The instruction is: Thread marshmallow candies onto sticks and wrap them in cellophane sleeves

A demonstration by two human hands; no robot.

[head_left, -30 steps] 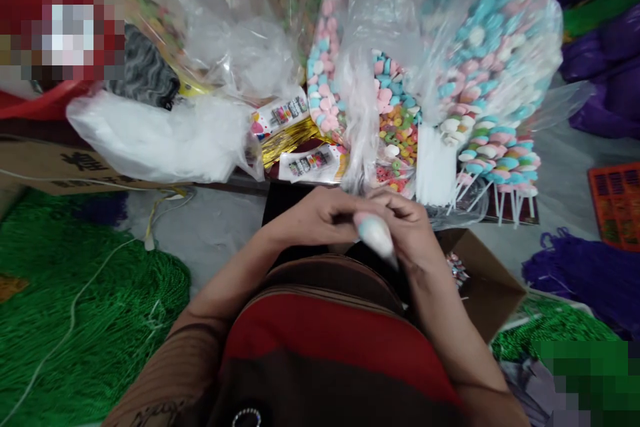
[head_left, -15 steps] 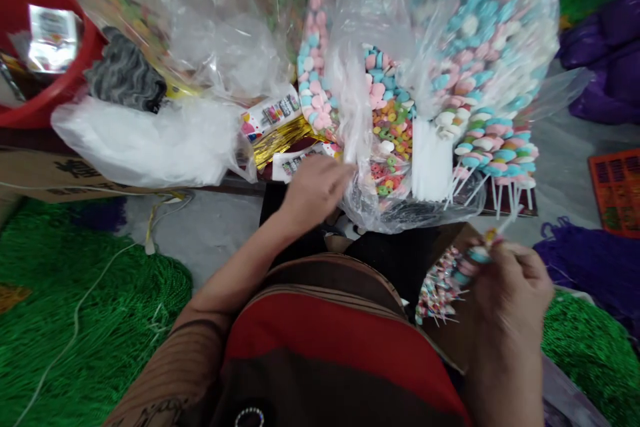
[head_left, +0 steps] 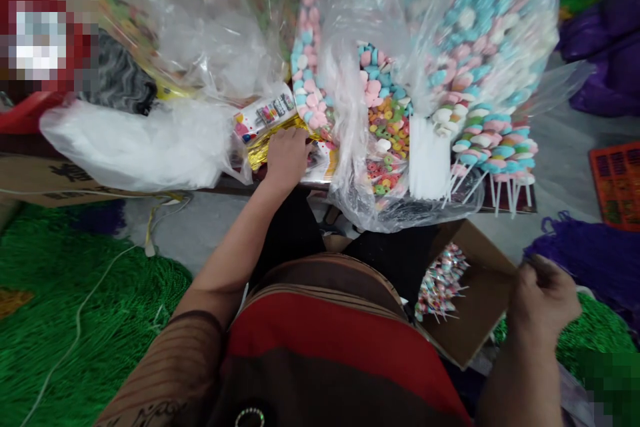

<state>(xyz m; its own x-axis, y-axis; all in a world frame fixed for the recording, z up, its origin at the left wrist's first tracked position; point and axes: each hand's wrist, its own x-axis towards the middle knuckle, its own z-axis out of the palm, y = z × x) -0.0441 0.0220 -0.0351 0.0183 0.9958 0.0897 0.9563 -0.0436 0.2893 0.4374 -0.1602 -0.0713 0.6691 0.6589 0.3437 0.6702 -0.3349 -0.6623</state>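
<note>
My left hand (head_left: pixel 289 159) lies over a bundle of gold twist ties (head_left: pixel 260 152) at the table's front. Its fingers curl down, with the tips partly hidden among the ties and a printed packet (head_left: pixel 326 159). My right hand (head_left: pixel 546 297) is held loosely closed beside the right edge of an open cardboard box (head_left: pixel 477 307); nothing shows in it. Inside that box lie several wrapped candy skewers (head_left: pixel 443 283) on white sticks. Unwrapped skewers of pink, blue and white candy (head_left: pixel 495 140) rest at the table's right, next to a stack of white sticks (head_left: pixel 429 159).
An open clear bag (head_left: pixel 350 193) holds loose candies and rings. Large candy bags (head_left: pixel 480 20) stand behind. To the left are white plastic bags (head_left: pixel 140 147), grey wavy material (head_left: pixel 117 73) and a red tub (head_left: pixel 30 110). Green strands (head_left: pixel 95 307) and purple strands (head_left: pixel 580 253) lie around.
My left hand has moved left from the clear bag's edge onto the gold ties. My right hand has moved right, away from above the box, and the candy skewer it held is no longer visible in it.
</note>
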